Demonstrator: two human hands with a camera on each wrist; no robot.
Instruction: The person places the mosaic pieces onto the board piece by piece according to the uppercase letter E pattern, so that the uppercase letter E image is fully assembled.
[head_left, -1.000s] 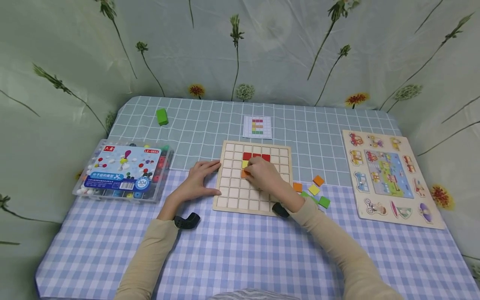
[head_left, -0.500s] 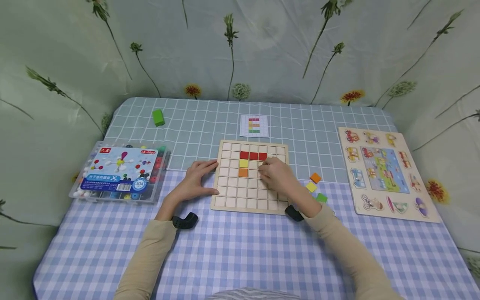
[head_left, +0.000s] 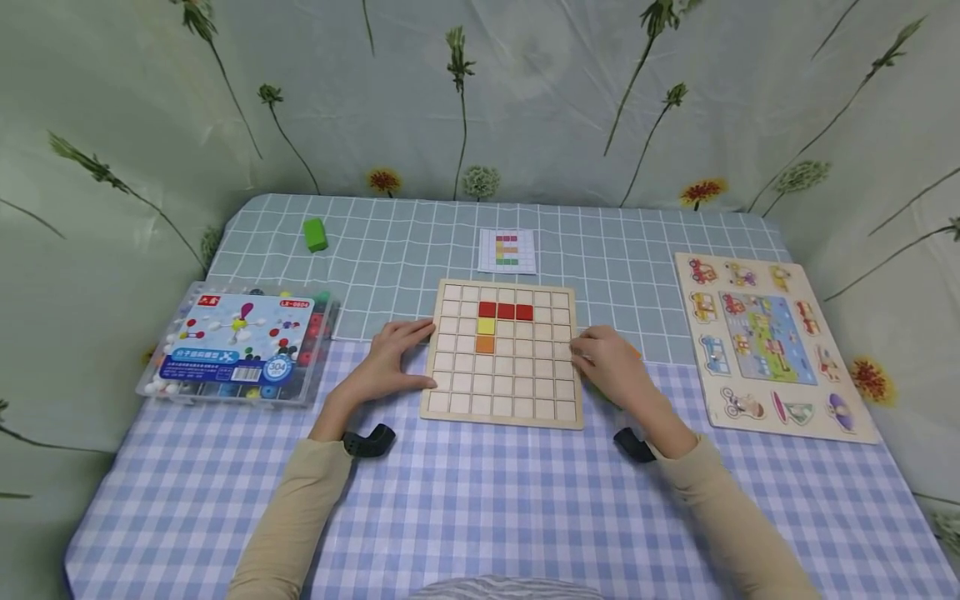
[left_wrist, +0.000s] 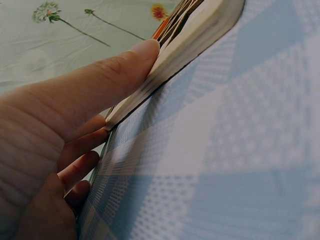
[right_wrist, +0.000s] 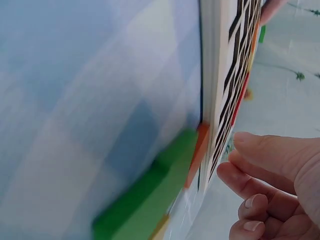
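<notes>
A wooden grid board (head_left: 503,407) lies mid-table, bearing red tiles (head_left: 506,312) in a row, a yellow tile (head_left: 486,326) and an orange tile (head_left: 485,344) below their left end. My left hand (head_left: 386,367) rests against the board's left edge, thumb and fingers spread; the thumb (left_wrist: 107,82) touches the rim in the left wrist view. Over the right edge hovers my right hand (head_left: 615,367), fingers loosely bent and nothing visible between thumb and index finger. Beneath it, in the right wrist view, lie green tiles (right_wrist: 155,195), a loose orange tile (right_wrist: 198,155) and a partly hidden yellow tile (right_wrist: 160,228).
A printed card (head_left: 507,252) with a coloured E pattern lies behind the board. To the left stand a clear box of molecule-model parts (head_left: 236,346) and a green block (head_left: 315,235). A wooden picture puzzle (head_left: 776,350) lies at the right.
My right hand has left the orange tile in the board's grid and moved right, to above the board's right edge and the loose tiles. My left hand stays at the left edge.
</notes>
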